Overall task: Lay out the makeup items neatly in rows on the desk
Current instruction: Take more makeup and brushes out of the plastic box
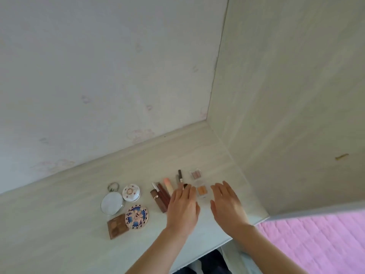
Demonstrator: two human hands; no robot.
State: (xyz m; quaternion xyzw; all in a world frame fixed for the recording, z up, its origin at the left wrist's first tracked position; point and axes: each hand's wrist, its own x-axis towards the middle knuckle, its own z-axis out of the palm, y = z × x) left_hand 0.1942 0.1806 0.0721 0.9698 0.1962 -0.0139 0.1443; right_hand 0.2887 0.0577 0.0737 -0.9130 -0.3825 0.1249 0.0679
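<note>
Pale wood-grain desk (59, 224) carries the makeup items in loose groups; at the left a round mirror (111, 203) with a key ring lies beside a white round compact (131, 192), and nearer the front edge a blue patterned compact (136, 216) overlaps the corner of a brown eyeshadow palette (116, 226); in the middle several brown and peach lip tubes (162, 194) lie side by side, with a dark slim pencil (180, 176) just beyond them; to the right a clear pink palette (195, 174) sits behind a small orange palette (201, 190); left hand (183, 208) hovers over the ends of the tubes, fingers straight and relaxed, holding nothing; right hand (229, 204) is spread flat just right of the orange palette, also holding nothing; a pink quilted cover (320, 244) shows at the lower right
</note>
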